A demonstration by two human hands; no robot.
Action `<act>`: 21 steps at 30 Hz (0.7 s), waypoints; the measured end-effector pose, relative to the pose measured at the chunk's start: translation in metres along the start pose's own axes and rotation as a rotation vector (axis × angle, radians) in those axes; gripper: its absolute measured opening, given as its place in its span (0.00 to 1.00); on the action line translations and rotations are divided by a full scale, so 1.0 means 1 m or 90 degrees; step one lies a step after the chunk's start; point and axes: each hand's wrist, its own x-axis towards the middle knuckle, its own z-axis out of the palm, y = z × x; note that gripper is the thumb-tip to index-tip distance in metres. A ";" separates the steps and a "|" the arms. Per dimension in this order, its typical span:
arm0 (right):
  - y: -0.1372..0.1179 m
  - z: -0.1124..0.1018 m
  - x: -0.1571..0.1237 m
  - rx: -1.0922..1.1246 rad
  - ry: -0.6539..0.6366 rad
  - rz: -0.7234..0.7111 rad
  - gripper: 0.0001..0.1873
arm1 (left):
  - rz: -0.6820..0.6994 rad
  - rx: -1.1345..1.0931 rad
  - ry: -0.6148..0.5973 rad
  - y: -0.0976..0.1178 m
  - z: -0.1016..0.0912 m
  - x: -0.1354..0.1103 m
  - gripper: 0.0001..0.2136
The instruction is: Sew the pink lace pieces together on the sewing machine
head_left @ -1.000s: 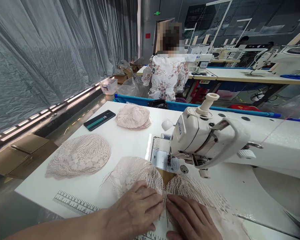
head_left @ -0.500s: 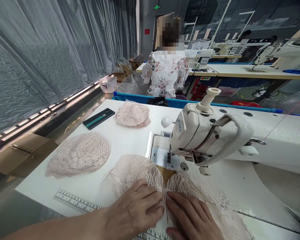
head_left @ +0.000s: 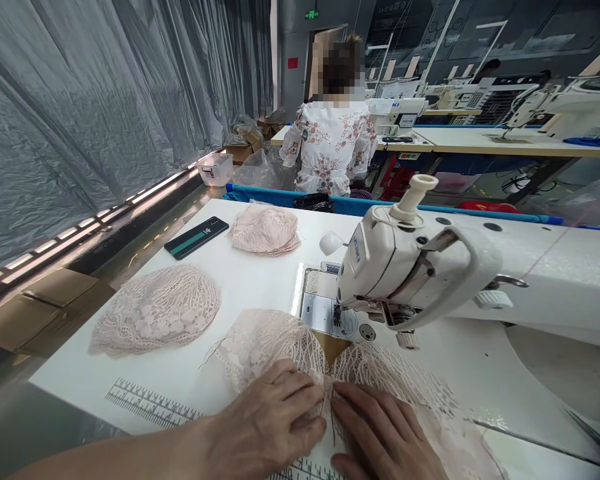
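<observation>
My left hand (head_left: 273, 420) and my right hand (head_left: 385, 433) lie side by side on a pale pink lace piece (head_left: 280, 343) at the near edge of the white table (head_left: 260, 280). Both hands have their fingers stretched flat and press the lace down, fingertips meeting at a seam in the middle. The lace spreads to both sides of them. Just beyond it stands the white sewing machine (head_left: 420, 267), its needle plate (head_left: 327, 317) a short way past my fingertips.
A lace stack (head_left: 157, 310) lies at the left, another lace pile (head_left: 265, 230) farther back beside a dark phone (head_left: 196, 237). A printed ruler (head_left: 150, 403) marks the near table edge. A person in a floral top (head_left: 330, 147) sits ahead. Plastic sheeting hangs at left.
The view has shifted slightly. Both hands stay pressed on the lace in nearly the same place.
</observation>
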 end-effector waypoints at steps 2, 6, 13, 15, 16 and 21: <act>0.001 0.001 0.000 -0.002 -0.003 0.001 0.19 | 0.005 -0.003 0.001 0.000 0.000 0.000 0.05; 0.002 0.004 -0.002 -0.004 0.000 -0.001 0.19 | 0.005 -0.009 0.006 -0.001 0.001 -0.001 0.04; -0.001 0.003 -0.004 -0.006 -0.001 0.002 0.20 | 0.009 -0.002 0.013 0.000 -0.002 0.001 0.05; -0.001 0.003 -0.004 -0.004 0.005 0.006 0.20 | 0.008 0.001 0.017 0.000 -0.002 0.002 0.06; -0.001 0.004 -0.004 -0.002 0.006 0.007 0.20 | 0.007 0.001 0.017 0.000 -0.003 0.002 0.06; -0.001 0.005 -0.006 0.002 -0.021 0.008 0.18 | 0.005 0.001 0.013 0.000 -0.002 0.003 0.05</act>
